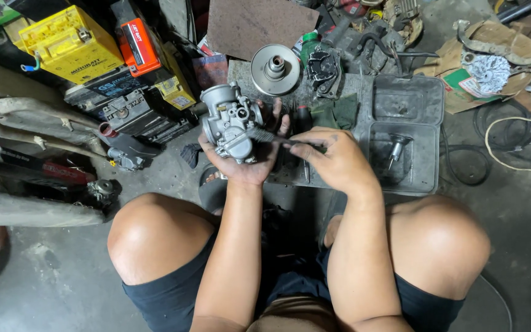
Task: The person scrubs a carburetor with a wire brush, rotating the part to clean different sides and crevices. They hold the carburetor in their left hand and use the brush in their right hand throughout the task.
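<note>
A silver metal carburetor (230, 120) rests upright in my left hand (248, 161), whose palm cups it from below. My right hand (334, 158) grips the handle of a dark brush (278, 138), and its bristled end lies against the carburetor's right side. Both hands hover above a grimy grey tray (408, 132) on the floor, between my bent knees.
A small metal plunger part (396, 147) lies in the tray. A round pulley disc (275, 69) sits behind the hands. Yellow and orange batteries (72, 43) stand at the back left. Fairing pieces lie at the left, cardboard with parts (493, 64) and cables at the right.
</note>
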